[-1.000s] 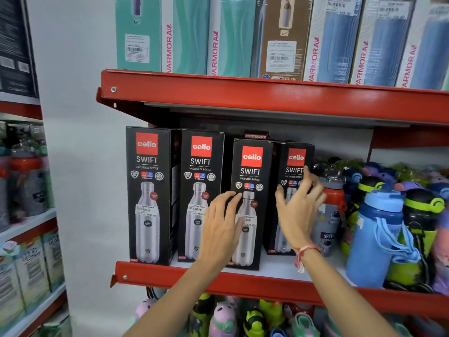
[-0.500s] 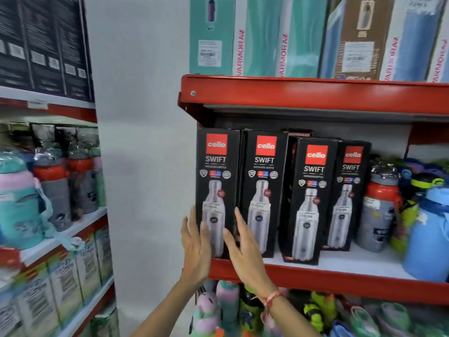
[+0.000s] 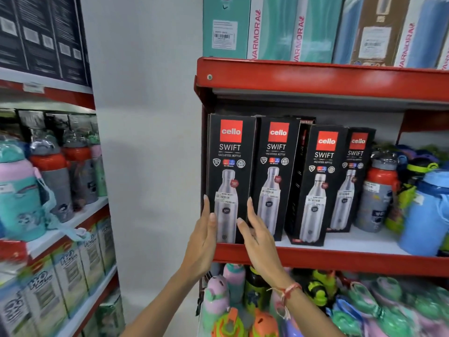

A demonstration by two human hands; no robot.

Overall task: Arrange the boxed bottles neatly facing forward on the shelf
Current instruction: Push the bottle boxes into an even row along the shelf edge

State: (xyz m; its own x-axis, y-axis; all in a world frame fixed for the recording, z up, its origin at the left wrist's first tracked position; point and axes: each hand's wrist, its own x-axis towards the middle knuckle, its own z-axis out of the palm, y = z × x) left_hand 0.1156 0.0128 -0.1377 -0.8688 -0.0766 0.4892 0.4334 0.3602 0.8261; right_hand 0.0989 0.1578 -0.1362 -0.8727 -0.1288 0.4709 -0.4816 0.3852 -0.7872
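Note:
Several black Cello Swift bottle boxes stand on the red shelf (image 3: 315, 257). The leftmost box (image 3: 230, 166) faces forward at the shelf's left end. My left hand (image 3: 202, 242) presses its lower left edge and my right hand (image 3: 257, 237) its lower right edge, so the box sits clamped between my palms. A second box (image 3: 275, 171) stands close beside it, facing forward. The third box (image 3: 318, 183) sits further forward and is turned slightly; a gap separates it from the second. The fourth box (image 3: 353, 176) stands behind and to its right.
Loose bottles crowd the shelf's right side: a grey one with a red cap (image 3: 376, 195) and a blue one (image 3: 425, 215). Teal and blue boxes (image 3: 291, 27) fill the shelf above. Colourful bottles (image 3: 230, 300) lie below. Another red rack (image 3: 48, 215) stands at left.
Both hands left the two right boxes and moved left, then closed in on either side of the leftmost box. The camera view swung left.

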